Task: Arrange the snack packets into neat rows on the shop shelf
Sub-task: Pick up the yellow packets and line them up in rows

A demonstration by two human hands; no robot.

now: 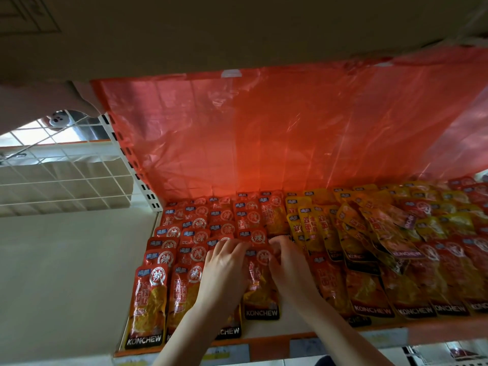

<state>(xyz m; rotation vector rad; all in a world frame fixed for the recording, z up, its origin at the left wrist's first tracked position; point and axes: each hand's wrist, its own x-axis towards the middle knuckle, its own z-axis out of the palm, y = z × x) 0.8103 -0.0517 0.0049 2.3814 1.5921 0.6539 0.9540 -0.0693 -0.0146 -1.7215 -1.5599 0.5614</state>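
Red KONCHEW snack packets [169, 249] lie in overlapping rows on the left of the shop shelf [280, 347]. Yellow packets [314, 228] fill the middle, and a loose heap of red and yellow packets [396, 228] lies to the right. My left hand [224, 270] rests with straight fingers on the red rows. My right hand [289, 262] has its fingers curled at the top edge of a red packet [260, 286] that lies between both hands. What the right fingertips pinch is partly hidden.
A red plastic sheet [290, 133] covers the shelf's back. The upper shelf's underside [237, 30] hangs low above. A white wire grid [60, 175] and slotted upright [132, 165] stand at the left. Price-label strips [309, 348] run along the front edge.
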